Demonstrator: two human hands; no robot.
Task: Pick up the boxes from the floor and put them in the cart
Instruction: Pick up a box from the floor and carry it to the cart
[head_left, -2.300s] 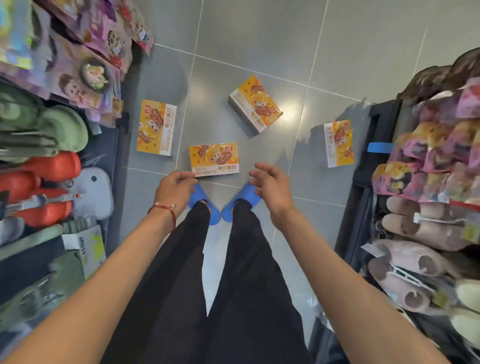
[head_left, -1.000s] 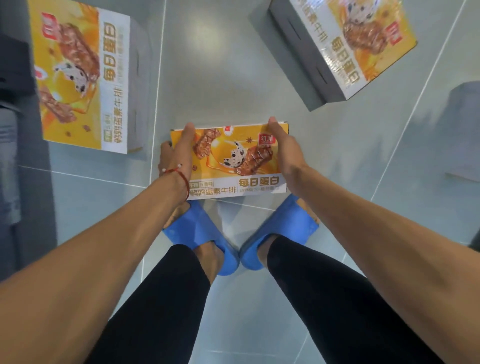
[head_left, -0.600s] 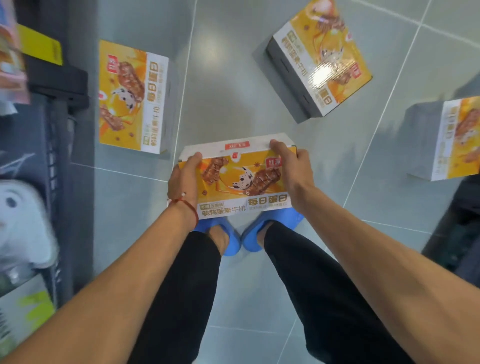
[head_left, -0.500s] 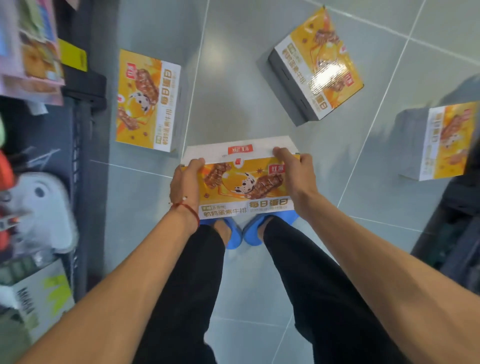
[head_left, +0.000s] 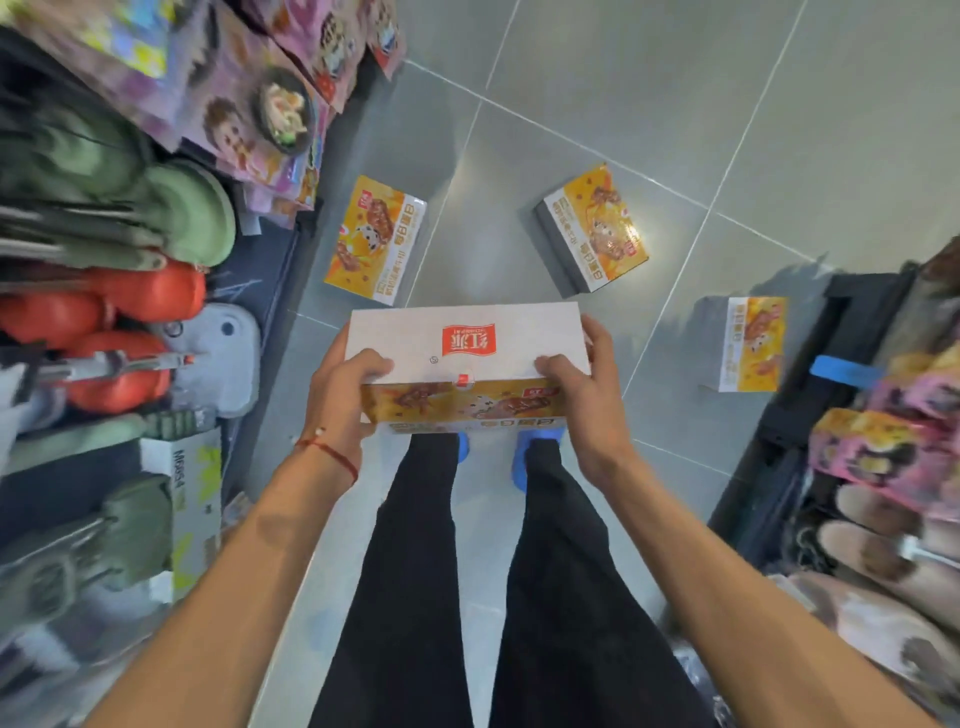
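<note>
A grey tiled floor (head_left: 649, 104) is seen, hemmed in by packed shop displays on both sides. The held box (head_left: 467, 343) is up off the tiles and carried level in front of the legs, with its white, red-logo face turned upward. It is gripped at both ends: the left hand (head_left: 337, 395) is curled round the left end and the right hand (head_left: 587, 395) is clamped round the right end.

For a clean carry, the box is best kept level and close to the body. Both ends should be squeezed evenly while the turn toward the cart is made. The cart itself cannot be picked out. A black frame (head_left: 800, 415) marked with blue tape (head_left: 841, 371) is seen at the right, but whether it belongs to the cart cannot be told.

Three boxes are yet to be collected. The box by the left shelf (head_left: 374, 244) lies flat beside the shelf base. The middle box (head_left: 597, 228) sits skewed further ahead. The right-hand box (head_left: 750, 343) stands near the black frame. Blue sandals (head_left: 535, 457) are glimpsed just below the held box.

The aisle is narrow. The left shelf (head_left: 156, 291) is crowded with green and red slippers, and the right rack (head_left: 883, 519) is hung with pale ones. Elbows and box corners are judged likely to snag on these goods in a turn, and the floor boxes could be tripped over.
</note>
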